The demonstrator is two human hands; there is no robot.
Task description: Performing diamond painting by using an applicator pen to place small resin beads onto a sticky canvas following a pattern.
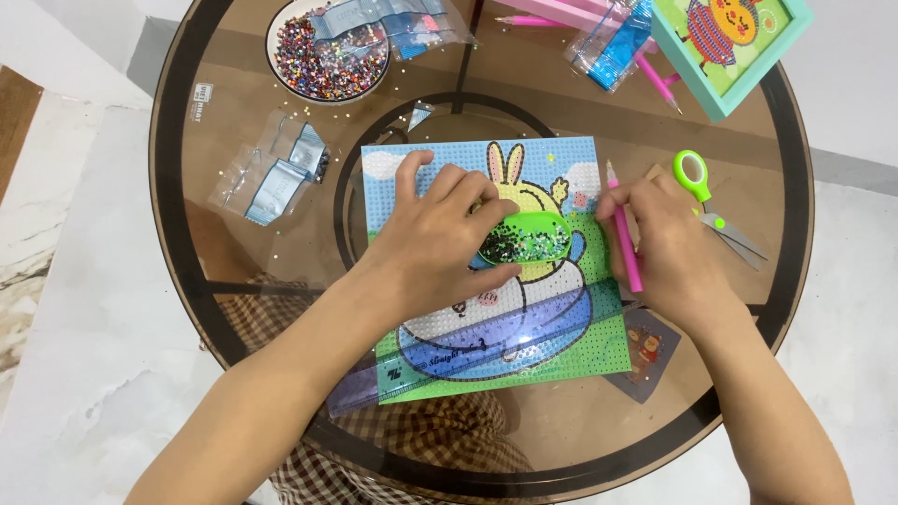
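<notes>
We are looking down at a round glass desk (281, 252) with a dark rim, tinted brown and showing through to what lies beneath. Around the desk, a pale marble-like floor (84, 374) is spreading out, white with faint grey veins. To the left of the desk, a strip of brown wood (14, 122) is edging into view. Even, soft light is falling over the desk, and the glass is giving off mild reflections.
</notes>
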